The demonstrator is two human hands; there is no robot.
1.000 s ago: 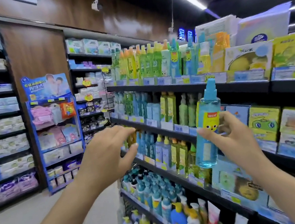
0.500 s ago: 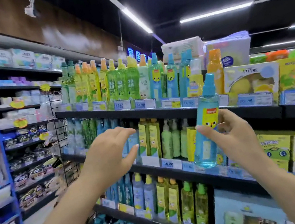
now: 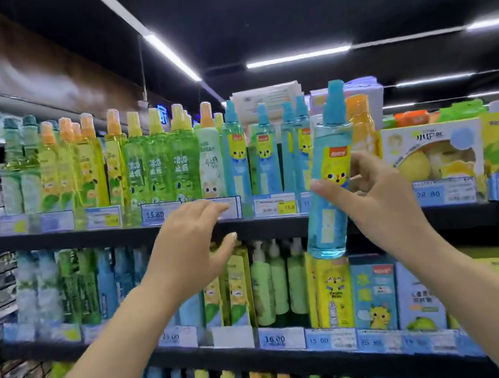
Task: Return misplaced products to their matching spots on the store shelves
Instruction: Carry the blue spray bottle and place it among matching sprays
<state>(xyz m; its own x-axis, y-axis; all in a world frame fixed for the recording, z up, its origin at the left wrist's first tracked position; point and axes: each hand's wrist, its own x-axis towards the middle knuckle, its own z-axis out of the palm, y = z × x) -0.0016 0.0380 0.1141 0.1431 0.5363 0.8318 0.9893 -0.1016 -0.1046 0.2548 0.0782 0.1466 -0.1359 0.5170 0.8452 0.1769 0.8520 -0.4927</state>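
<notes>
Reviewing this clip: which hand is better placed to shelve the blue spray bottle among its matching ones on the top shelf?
Right. The right hand already grips the blue spray bottle, raised just in front of the matching blue bottles on the top shelf. The left hand is open, holds nothing and sits lower, further left.

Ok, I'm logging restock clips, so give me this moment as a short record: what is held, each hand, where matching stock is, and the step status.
held item: blue spray bottle, tilted, blue cap up
right hand: right hand grips the bottle around its middle
left hand: left hand holds nothing, fingers relaxed, raised in front of the top shelf edge
matching stock: matching blue bottles stand on the top shelf, just left of the held one
status: bottle not yet on the shelf
</notes>
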